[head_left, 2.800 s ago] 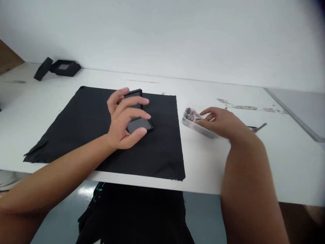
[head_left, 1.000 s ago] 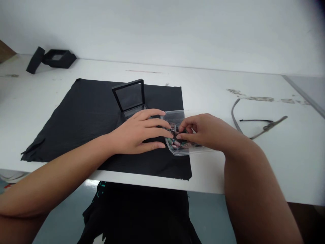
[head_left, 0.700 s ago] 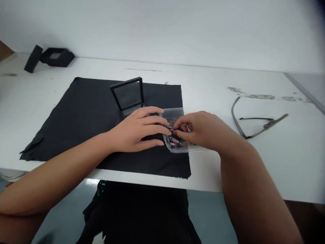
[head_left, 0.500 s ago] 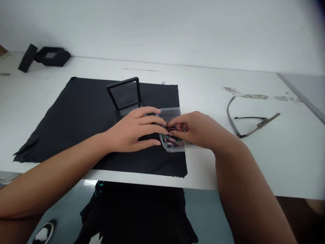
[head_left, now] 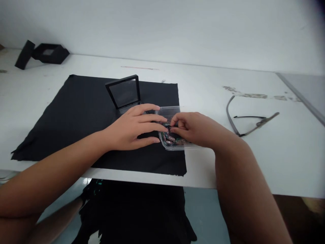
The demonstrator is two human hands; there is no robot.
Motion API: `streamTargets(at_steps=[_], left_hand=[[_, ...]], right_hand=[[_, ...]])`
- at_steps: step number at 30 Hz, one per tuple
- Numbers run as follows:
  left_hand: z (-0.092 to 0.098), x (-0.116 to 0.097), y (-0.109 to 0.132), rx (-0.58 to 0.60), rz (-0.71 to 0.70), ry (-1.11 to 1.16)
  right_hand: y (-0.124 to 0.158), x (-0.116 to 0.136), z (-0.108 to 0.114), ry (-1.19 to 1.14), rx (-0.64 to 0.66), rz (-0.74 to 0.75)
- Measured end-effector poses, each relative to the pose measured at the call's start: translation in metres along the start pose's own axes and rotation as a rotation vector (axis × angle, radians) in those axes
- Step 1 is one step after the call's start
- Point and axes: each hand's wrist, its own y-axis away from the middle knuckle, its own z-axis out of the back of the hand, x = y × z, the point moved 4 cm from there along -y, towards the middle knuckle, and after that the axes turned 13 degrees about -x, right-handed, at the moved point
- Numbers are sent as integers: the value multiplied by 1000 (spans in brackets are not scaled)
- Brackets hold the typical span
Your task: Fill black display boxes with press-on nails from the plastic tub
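A clear plastic box [head_left: 170, 148] straddles the right edge of a black cloth [head_left: 83, 108]. Inside lie several small glossy pieces [head_left: 169, 139], reddish and green; I cannot tell their exact kind. My right hand [head_left: 196, 129] dips into the box from the right, thumb and fingers pinched together over the pieces. What it pinches, if anything, is hidden. My left hand [head_left: 134, 128] has its fingers spread, with the tips over the box's left rim. Just behind that hand stands an opened black frame-like case [head_left: 137, 88] with a see-through window, its lower part partly covered by the hand.
Folded-open glasses [head_left: 237, 133] lie on the white table [head_left: 203, 91] to the right. At the far left, near the wall, are a black open box [head_left: 54, 58] and a black block-like piece [head_left: 24, 55]. The table's front edge runs below my forearms.
My right hand's fingers have drawn back slightly and curled more, showing more of the pieces. The left hand stays over the rim. The view has shifted a little.
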Motion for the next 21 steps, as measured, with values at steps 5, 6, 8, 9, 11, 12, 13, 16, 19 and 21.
streamTargets(at_steps=[5, 6, 8, 9, 11, 12, 13, 16, 19, 21], left_hand=[[0, 0, 0, -2, -5, 1], [0, 0, 0, 0, -5, 0], [-1, 0, 0, 3, -2, -8], [-1, 1, 0, 5, 4, -13], [-1, 1, 1, 7, 9, -25], [-2, 1, 1, 9, 9, -32], [-2, 1, 1, 11, 5, -37], [-1, 0, 1, 11, -9, -38], [-1, 0, 1, 12, -1, -33], [-1, -1, 1, 24, 9, -31]], right_hand=[[1, -1, 1, 67, -19, 42], [2, -2, 1, 68, -23, 47], [2, -4, 0, 50, -18, 48], [2, -4, 0, 36, -11, 48], [2, -5, -1, 16, 3, 54], [2, -6, -1, 8, 9, 56], [2, -6, -1, 0, 12, 57], [4, -6, 0, -33, 16, 55], [6, -4, 2, -116, 28, 70], [8, -1, 4, -182, 37, 82]])
